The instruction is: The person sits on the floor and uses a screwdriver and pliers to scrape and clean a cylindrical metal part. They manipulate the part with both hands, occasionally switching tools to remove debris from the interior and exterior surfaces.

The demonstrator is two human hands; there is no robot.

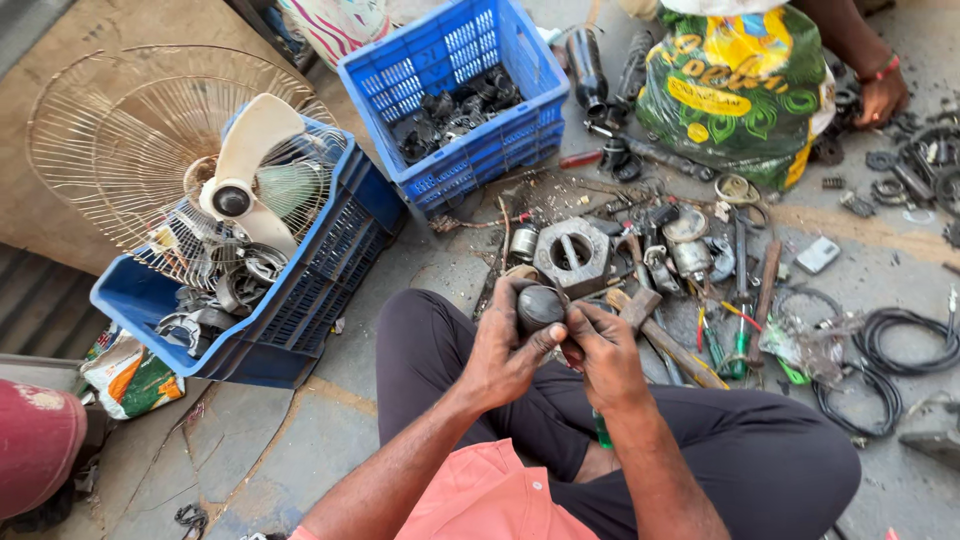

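The person sits cross-legged on the floor (330, 420) and holds a small dark round part (540, 305) in front of the knees. The left hand (505, 345) closes around the part from the left side, with the thumb pressed on its front. The right hand (600, 350) grips it from the right, fingers curled on its edge. Both hands are closed on the same part, and they touch each other under it.

Just beyond the hands a big grey hex nut (572, 255) lies on the floor, and a wooden-handled hammer (655, 335) lies beside the right hand. Around these there are many small metal pieces, a few screwdrivers (725, 345) with coloured handles and, further right, a coil of black cable (905, 345).

On the left stands a blue crate (300, 290) with scrap metal inside. A fan (240, 190) with white blades and a wire guard rests on top of it. A second blue crate (450, 90) stands further back and holds dark metal parts. A green and yellow sack (740, 90) stands at the top right.

Another person's hand (882, 95) reaches down to small parts on the floor beside the sack. At the bottom left edge a red thing (35, 445) is partly in view; I cannot tell what it is.
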